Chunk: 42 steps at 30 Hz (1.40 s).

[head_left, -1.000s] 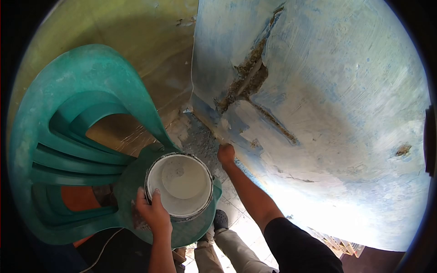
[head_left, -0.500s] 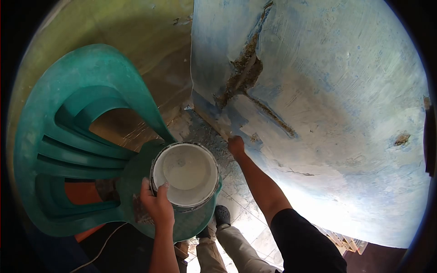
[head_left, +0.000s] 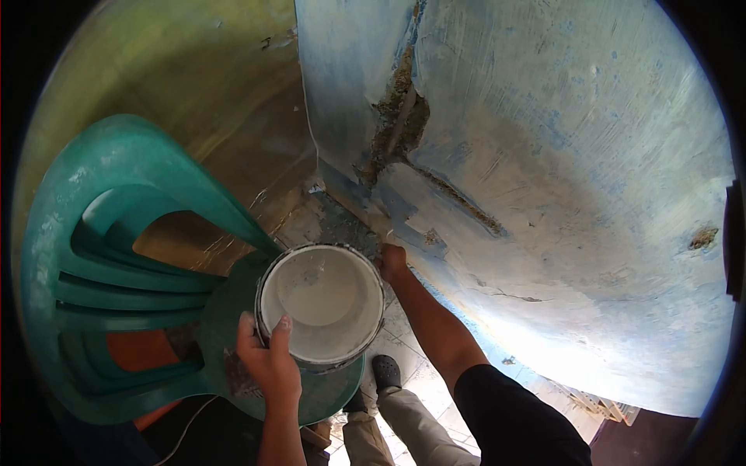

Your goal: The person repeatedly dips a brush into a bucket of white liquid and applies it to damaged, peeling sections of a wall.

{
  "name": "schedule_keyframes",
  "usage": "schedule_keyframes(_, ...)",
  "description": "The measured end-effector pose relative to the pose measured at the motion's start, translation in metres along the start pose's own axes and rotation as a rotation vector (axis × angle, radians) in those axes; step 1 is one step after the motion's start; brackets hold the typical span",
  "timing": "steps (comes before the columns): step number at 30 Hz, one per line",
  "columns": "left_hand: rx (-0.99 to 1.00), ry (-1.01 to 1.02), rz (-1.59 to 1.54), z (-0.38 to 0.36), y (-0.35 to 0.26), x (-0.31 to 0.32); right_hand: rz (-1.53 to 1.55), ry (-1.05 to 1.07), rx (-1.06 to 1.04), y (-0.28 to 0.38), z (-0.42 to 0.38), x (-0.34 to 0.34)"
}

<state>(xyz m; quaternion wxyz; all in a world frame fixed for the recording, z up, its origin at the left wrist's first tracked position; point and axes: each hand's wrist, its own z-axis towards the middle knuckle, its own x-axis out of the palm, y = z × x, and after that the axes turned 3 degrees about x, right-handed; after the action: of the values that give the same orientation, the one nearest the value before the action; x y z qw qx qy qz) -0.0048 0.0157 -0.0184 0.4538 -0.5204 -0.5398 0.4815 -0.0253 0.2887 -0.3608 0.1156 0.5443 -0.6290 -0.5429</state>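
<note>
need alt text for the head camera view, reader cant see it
Seen from above, a person's left hand grips the rim of a white bucket of pale paint resting on a green plastic chair. Their right hand reaches to the base of a worn blue wall with a deep crack; whether it holds anything cannot be told.

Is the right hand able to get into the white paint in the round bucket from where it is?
Probably yes. The right hand sits beside the rim of the round white bucket, whose top is open, and the left hand grips only the near rim.
</note>
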Motion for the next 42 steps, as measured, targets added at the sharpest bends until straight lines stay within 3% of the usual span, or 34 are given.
schedule_keyframes(1,-0.012,-0.028,0.005,-0.001,0.000,-0.002,0.865,-0.086,0.297,0.010,0.003,0.003)
schedule_keyframes(5,-0.081,-0.085,-0.024,-0.005,0.010,-0.019,1.163,-0.180,0.289,0.075,-0.031,0.001)
schedule_keyframes(7,-0.095,-0.095,-0.048,-0.005,0.012,-0.024,1.197,-0.023,0.261,0.094,-0.058,-0.001)
schedule_keyframes(10,-0.107,-0.113,-0.059,-0.006,0.013,-0.028,1.064,-0.013,0.428,0.080,-0.058,0.007)
schedule_keyframes(16,-0.135,-0.098,-0.070,-0.005,0.019,-0.037,1.054,-0.281,0.297,0.065,-0.032,0.012)
schedule_keyframes(20,-0.129,-0.099,-0.033,-0.003,0.028,-0.043,0.953,-0.218,0.202,0.091,-0.081,0.010)
schedule_keyframes(23,-0.127,-0.112,0.068,-0.003,0.025,-0.044,0.969,-0.152,0.311,0.057,-0.065,0.018)
schedule_keyframes(26,-0.115,-0.146,0.070,-0.002,0.034,-0.049,0.955,-0.205,0.252,0.037,-0.034,0.020)
schedule_keyframes(29,-0.114,-0.087,0.012,0.001,0.041,-0.059,0.941,-0.315,0.226,0.066,-0.055,0.012)
schedule_keyframes(31,-0.106,-0.086,0.034,0.000,0.041,-0.057,0.726,-0.323,0.153,0.068,-0.071,0.023)
schedule_keyframes(35,-0.108,-0.103,0.030,0.000,0.038,-0.055,0.931,-0.160,0.301,0.043,-0.058,0.028)
schedule_keyframes(36,-0.105,-0.100,0.031,0.001,0.038,-0.055,0.279,-0.275,0.015,0.008,-0.034,0.030)
schedule_keyframes(38,-0.104,-0.085,0.009,0.002,0.037,-0.056,-0.379,-0.365,-0.261,-0.001,-0.019,0.030)
schedule_keyframes(39,-0.108,-0.084,0.013,0.002,0.037,-0.057,-0.119,-0.408,-0.174,0.016,-0.022,0.024)
schedule_keyframes(42,-0.125,-0.086,0.009,0.000,0.037,-0.055,0.281,-0.425,-0.044,0.028,-0.045,0.026)
